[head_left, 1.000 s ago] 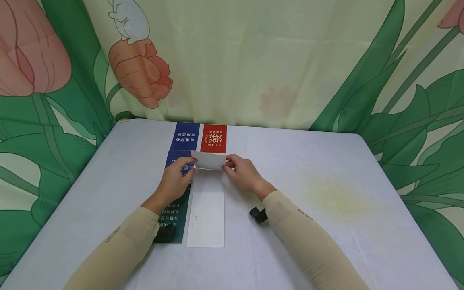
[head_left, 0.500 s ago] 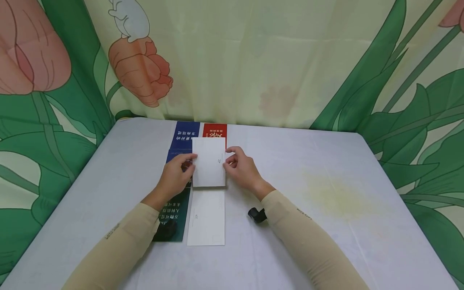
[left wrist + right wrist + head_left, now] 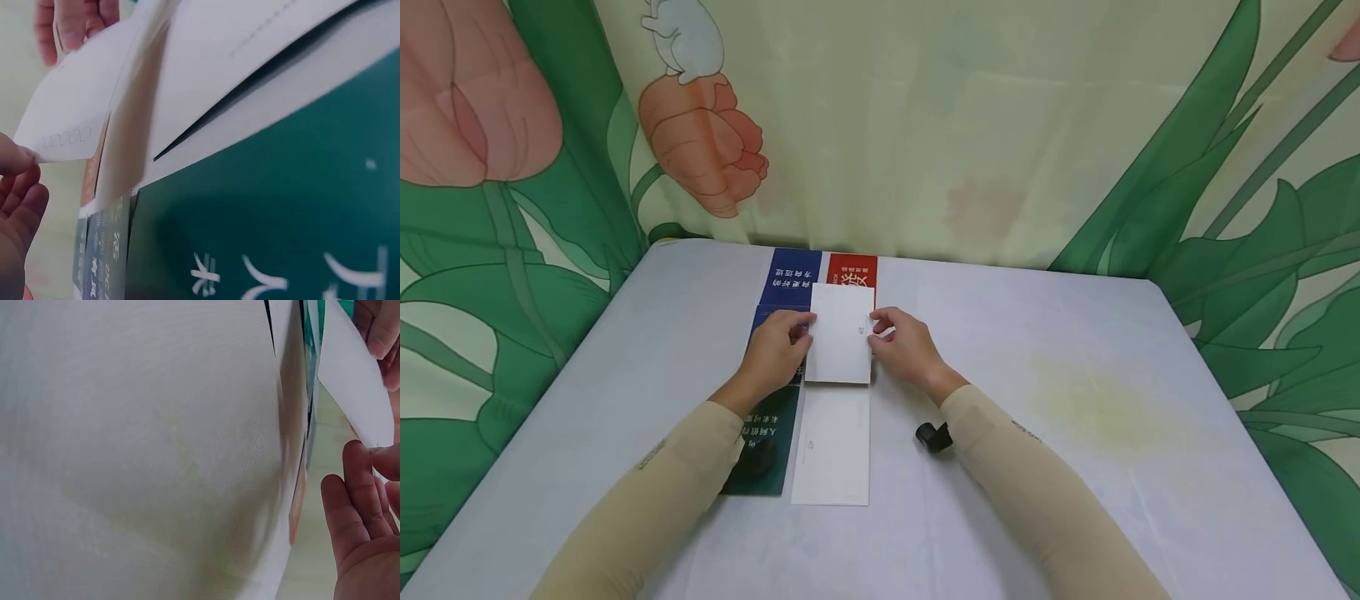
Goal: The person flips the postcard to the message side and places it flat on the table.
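Both hands hold a white postcard (image 3: 842, 333) between them, blank side up with faint print. The left hand (image 3: 773, 346) pinches its left edge between thumb and fingers. At the opposite edge, the right hand (image 3: 906, 346) pinches with thumb and fingertip, its other fingers (image 3: 359, 481) loosely spread in the right wrist view. A row of small circles shows on the raised postcard (image 3: 75, 106) in the left wrist view. It overlaps a red card (image 3: 857, 268) in the head view. Nearer the body lies another white postcard (image 3: 833, 450), flat on the table.
Left of the postcards, a green card (image 3: 784, 417) with white characters lies partly under the left forearm. Farther back are two blue cards (image 3: 790, 271). A small black object (image 3: 931, 437) shows beside the right sleeve. A printed curtain (image 3: 910, 150) hangs behind the white table (image 3: 1000, 500).
The postcard has swung from a steep, foreshortened tilt to face up, its full white side now showing. Both hands stay at its edges; over the last half second they shift little.
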A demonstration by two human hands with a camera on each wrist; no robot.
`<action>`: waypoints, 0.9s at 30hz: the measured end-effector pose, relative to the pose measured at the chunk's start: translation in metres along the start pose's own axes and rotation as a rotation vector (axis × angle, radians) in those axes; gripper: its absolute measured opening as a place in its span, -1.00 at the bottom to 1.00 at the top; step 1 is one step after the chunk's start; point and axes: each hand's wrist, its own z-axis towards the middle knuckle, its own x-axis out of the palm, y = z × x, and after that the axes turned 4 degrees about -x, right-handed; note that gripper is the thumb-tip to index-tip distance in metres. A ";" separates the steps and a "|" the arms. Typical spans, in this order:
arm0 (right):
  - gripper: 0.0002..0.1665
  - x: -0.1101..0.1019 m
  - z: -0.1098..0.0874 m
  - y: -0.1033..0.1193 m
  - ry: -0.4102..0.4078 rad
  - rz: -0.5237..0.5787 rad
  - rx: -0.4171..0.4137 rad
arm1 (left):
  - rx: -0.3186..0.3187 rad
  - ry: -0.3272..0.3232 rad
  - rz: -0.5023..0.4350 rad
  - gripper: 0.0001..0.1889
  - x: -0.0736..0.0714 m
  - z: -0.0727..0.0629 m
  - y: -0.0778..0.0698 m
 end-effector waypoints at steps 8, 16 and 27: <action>-0.58 -0.001 0.004 -0.006 0.029 -0.014 0.043 | 0.027 0.068 0.118 -0.61 0.000 0.007 -0.003; -0.54 -0.003 0.005 -0.009 0.119 -0.049 0.071 | -0.010 0.140 0.175 -0.60 0.005 0.013 -0.002; -0.55 0.002 0.009 -0.011 0.175 -0.057 0.123 | -0.081 0.167 0.154 -0.58 0.011 0.016 0.006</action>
